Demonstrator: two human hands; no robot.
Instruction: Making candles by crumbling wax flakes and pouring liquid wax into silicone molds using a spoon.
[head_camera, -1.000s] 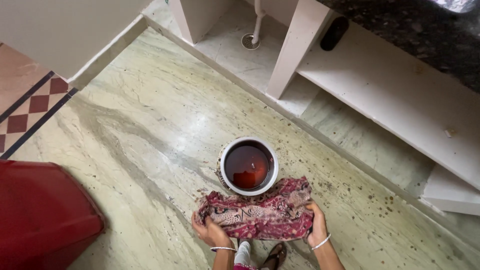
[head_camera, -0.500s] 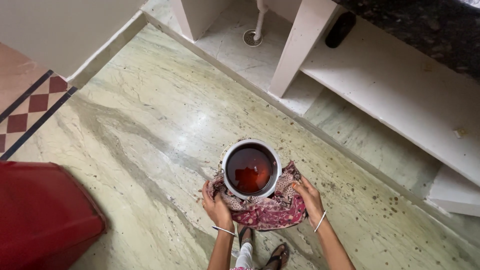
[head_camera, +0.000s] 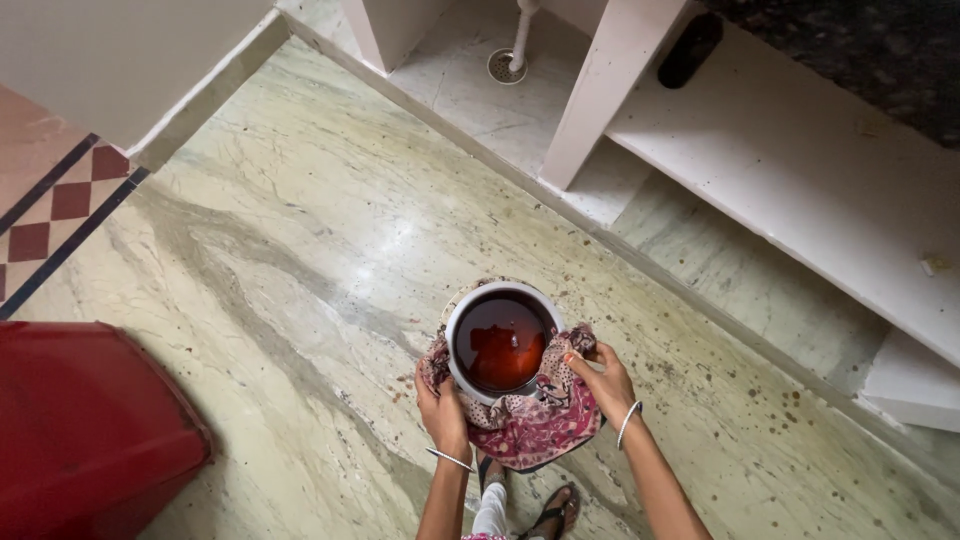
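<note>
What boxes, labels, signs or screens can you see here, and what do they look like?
None in view: no package, label, sign or screen.
What is there: a round white pot of dark reddish liquid, gripped through a patterned maroon cloth by the left hand and right hand.

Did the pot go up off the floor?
Yes. The pot was sitting on the floor beyond the cloth; now both hands, left hand and right hand, hold it, cloth-wrapped, raised.

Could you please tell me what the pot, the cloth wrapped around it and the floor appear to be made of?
Round white-rimmed pot of dark reddish liquid: probably metal, given its thin, smooth, shiny rim. Maroon patterned cloth: soft woven fabric that folds and drapes. Pale green-veined floor: polished stone, likely marble, with glossy reflections and flowing veins.
</note>
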